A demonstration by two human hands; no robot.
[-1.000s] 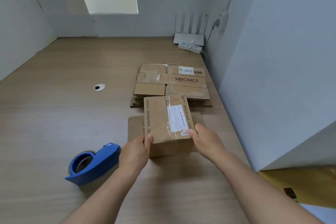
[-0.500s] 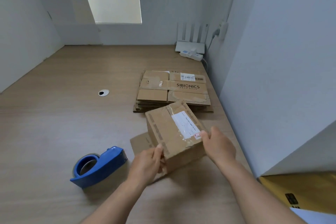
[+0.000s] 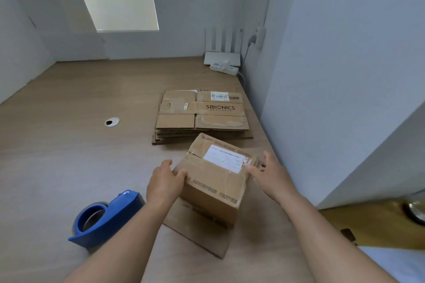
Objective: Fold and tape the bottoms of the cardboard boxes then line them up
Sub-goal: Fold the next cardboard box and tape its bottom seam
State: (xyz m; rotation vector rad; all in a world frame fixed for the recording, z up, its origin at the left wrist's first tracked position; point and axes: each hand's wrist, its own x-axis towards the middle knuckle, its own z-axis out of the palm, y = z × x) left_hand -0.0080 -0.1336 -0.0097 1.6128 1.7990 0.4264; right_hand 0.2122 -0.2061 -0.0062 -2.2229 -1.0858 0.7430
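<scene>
**Cardboard, Tape, Plastic, Wood Grain**

Saw matt brown cardboard in the box (image 3: 211, 190), under glossy clear tape (image 3: 231, 173) across a smooth white paper label (image 3: 224, 159). Found rough, torn corrugation on the flattened stack (image 3: 202, 119). Noted smooth blue plastic on the tape dispenser (image 3: 110, 218), matt wood grain on the table (image 3: 57, 156).

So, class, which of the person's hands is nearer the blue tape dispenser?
Left. The left hand grips the box just beside the tape dispenser; the right hand is across the box, at its right side.

The only camera sits on the person's head, close above the cardboard box (image 3: 207, 181), and looks forward and down past it.
</scene>
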